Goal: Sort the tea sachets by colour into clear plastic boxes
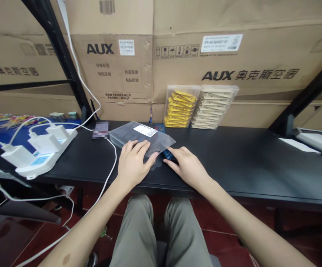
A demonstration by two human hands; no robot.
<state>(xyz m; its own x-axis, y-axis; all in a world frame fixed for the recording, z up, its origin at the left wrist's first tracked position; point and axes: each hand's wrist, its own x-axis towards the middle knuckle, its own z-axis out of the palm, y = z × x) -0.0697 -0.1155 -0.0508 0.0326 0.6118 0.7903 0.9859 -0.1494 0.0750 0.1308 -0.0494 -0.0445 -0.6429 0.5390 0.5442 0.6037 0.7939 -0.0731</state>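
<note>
A clear plastic bag [122,132] with a white printed label [145,130] lies on the black table [250,163]. My left hand [134,160] rests on the bag's near side, fingers spread and the thumb toward the right. At the bag's right corner is my right hand [187,165], thumb and forefinger slightly apart around its edge; whether they pinch it is hard to make out. A blue item [168,154] shows between the bag and my right fingers, mostly hidden. Part of a blue and red piece [160,128] peeks out behind the bag.
Two clear cases, one with yellow pieces [180,107] and one with cream pieces [213,107], stand against the cardboard [116,22]. A white power strip [42,159] with plugs and cables lies left. A small blurred box [101,129] sits near the bag. Black metal struts flank both sides.
</note>
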